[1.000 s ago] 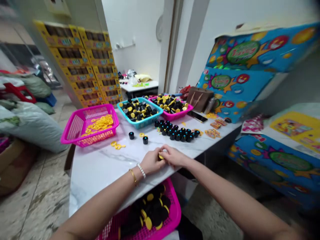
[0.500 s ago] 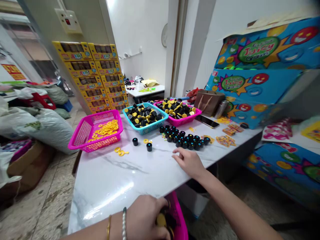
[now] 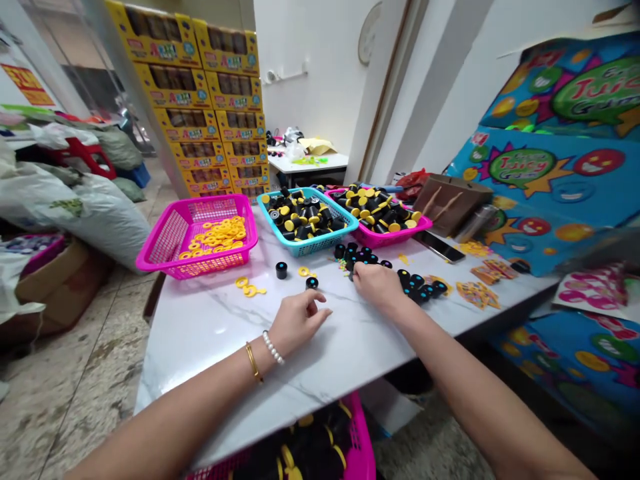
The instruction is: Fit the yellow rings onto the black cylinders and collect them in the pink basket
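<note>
My left hand point(image 3: 301, 317), with a pearl bracelet and a gold bangle, hovers over the white marbled table point(image 3: 220, 357). Its thumb and fingers are apart and nothing shows between them. Just beyond its fingertips stands a small black cylinder with a blue dot point(image 3: 312, 283); another black cylinder point(image 3: 281, 270) is further left. My right hand point(image 3: 377, 285) has its fingers curled down at a cluster of black cylinders point(image 3: 417, 285) with coloured dots. Whatever its fingertips grip is hidden behind the hand.
A pink basket point(image 3: 167, 263) holds yellow rings. A blue basket point(image 3: 320, 247) and another pink basket point(image 3: 395, 238) hold black-and-yellow pieces. Below the table edge sits a pink basket point(image 3: 367, 443) of similar pieces. A phone point(image 3: 440, 247), candy packets point(image 3: 477, 293) and gum cartons point(image 3: 555, 173) are at right.
My left hand has left the basket below the table edge and come up over the tabletop, its fingers now apart. My right hand has moved onto the black cylinders and curled its fingers.
</note>
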{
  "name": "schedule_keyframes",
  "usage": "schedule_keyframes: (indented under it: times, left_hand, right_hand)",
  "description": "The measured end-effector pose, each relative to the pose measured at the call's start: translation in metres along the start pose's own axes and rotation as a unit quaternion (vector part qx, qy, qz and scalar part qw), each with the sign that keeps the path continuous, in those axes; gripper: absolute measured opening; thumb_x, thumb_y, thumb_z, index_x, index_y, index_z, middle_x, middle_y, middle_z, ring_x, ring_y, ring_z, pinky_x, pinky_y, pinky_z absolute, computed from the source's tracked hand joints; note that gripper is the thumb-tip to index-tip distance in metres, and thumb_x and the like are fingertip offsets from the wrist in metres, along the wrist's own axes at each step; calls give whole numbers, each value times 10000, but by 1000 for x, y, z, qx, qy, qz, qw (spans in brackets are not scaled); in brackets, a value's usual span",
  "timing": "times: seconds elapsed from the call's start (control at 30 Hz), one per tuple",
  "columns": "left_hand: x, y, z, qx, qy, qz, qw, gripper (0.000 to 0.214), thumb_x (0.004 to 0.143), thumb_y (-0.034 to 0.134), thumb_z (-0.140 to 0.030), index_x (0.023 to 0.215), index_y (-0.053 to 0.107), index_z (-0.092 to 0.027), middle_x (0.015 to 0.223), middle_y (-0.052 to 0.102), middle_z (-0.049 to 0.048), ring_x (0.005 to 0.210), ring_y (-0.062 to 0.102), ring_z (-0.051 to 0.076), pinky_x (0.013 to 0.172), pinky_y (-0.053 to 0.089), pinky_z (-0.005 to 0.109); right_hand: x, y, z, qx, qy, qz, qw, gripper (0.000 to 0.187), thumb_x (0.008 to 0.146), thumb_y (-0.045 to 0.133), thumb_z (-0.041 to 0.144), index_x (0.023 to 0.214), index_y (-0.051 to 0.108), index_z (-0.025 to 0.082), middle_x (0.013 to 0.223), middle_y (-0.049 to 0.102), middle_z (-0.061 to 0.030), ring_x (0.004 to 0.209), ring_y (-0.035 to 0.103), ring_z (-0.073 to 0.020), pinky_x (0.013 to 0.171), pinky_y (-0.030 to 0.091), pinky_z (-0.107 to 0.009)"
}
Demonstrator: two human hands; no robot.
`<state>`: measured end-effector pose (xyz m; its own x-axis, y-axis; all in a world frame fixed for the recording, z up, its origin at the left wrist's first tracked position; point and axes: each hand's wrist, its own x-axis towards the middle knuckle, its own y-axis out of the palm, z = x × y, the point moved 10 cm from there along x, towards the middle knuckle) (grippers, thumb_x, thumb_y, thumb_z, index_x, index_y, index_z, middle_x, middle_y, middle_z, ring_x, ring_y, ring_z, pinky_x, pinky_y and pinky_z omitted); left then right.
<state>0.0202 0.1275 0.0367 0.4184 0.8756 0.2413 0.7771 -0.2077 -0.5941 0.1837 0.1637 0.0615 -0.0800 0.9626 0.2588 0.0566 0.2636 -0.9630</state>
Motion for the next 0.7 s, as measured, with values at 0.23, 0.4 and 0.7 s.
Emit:
schedule_keyframes:
  times: [0.23,0.4,0.7]
  left_hand:
    - [-7,6,8,24,26,12,999,401,742,693,-290,1123,608,-194,888,583,21,663,523,123,662,435,256]
    - [-7,11,15,19,10,30,999,188,728,686,-279,874,654,-167,822,544,16,675,509,126,646,418,252]
    - [-8,7,14,83,7,6,997,187,701,607,-177,883,564,-170,851,551,29,730,521,160,692,430,282]
  right_hand:
    - [-66,-15,76,126,-177,44,975,156,887,515,247,893,665,204,807,719,-44,710,660,-196,586,360,-264]
    - [-60,-26,74,282,-177,-7,943,134,883,552,242,860,677,200,729,689,-3,614,605,-130,580,381,-225]
    - [40,17,61,224,-80,-21,971,209,891,583,313,1013,684,177,1030,629,-71,860,596,-172,772,445,-286]
